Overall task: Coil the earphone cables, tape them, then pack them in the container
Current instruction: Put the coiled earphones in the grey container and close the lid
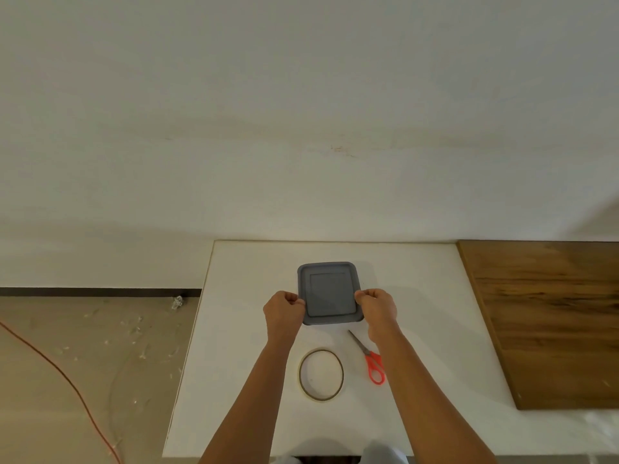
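A square container with a grey lid (330, 291) sits on the white table (418, 313), near the far middle. My left hand (284, 311) grips the lid's left edge with curled fingers. My right hand (376, 309) grips the lid's right edge the same way. The lid covers the container, so its contents are hidden. A thin roll of tape (321, 375) lies flat on the table between my forearms. Scissors with red handles (368, 358) lie just right of the tape, partly under my right forearm. No earphone cables are in view.
A brown wooden board (549, 316) lies on the table at the right. A white wall rises behind the table. To the left, the floor is lower, with bits of debris and an orange cord (67, 380).
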`<state>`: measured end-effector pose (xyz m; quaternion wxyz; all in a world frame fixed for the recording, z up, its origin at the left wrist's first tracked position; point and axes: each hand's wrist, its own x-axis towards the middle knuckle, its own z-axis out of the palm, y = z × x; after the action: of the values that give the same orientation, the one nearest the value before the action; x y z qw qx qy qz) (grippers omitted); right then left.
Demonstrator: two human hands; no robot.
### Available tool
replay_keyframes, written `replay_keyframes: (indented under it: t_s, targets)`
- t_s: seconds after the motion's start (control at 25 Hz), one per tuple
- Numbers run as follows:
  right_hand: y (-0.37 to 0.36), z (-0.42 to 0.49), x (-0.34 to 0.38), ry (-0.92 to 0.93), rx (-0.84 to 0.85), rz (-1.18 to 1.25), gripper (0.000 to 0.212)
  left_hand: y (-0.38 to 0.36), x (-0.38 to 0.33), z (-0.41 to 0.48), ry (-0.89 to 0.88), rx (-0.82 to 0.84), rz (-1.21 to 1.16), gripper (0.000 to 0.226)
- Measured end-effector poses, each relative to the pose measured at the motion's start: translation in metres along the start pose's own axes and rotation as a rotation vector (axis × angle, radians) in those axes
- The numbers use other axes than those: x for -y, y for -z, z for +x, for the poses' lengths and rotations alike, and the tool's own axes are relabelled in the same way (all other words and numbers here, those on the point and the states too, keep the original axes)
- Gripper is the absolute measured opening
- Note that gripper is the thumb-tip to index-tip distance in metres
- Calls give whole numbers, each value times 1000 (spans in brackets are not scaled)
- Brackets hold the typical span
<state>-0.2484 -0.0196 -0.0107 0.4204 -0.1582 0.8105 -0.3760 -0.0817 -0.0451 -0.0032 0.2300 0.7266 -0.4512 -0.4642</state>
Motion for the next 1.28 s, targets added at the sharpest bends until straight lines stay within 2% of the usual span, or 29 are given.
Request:
replay_keyframes:
  t_s: [0.08,0.24,0.36,0.44,0.52,0.64,0.84,0.96,1.08,1.16,1.28]
  targets:
    - [-2,3,-2,-6,-6,-23,12,-2,0,1,26,-9,-12,6]
    - [-3,7,-1,-39,42,-1,6,0,0,1,78,8,-117,4]
    - [-2,12,-3,-18,53,17,23,6,6,-3,57,80,-232,20]
    - [5,18,1,10,-20,95,21,8,5,-5,24,120,-261,29]
    - [15,29,11,31,-107,164,11,7,3,-3,-33,122,-159,32]
    - [24,44,25,83,-150,86,18,1,4,-9,-116,119,11,32]
    - [17,54,28,126,-185,25,19,-7,7,-13,-158,113,88,30]
    - [19,52,29,149,-185,41,20,-5,10,-12,-197,109,136,25]
    - [25,36,23,205,-192,30,29,2,18,-17,-202,133,220,10]
    - [31,14,9,288,-166,-50,30,9,24,-24,-211,187,334,9]
    - [40,-27,-19,397,-25,-304,27,18,28,-41,-86,336,422,26]
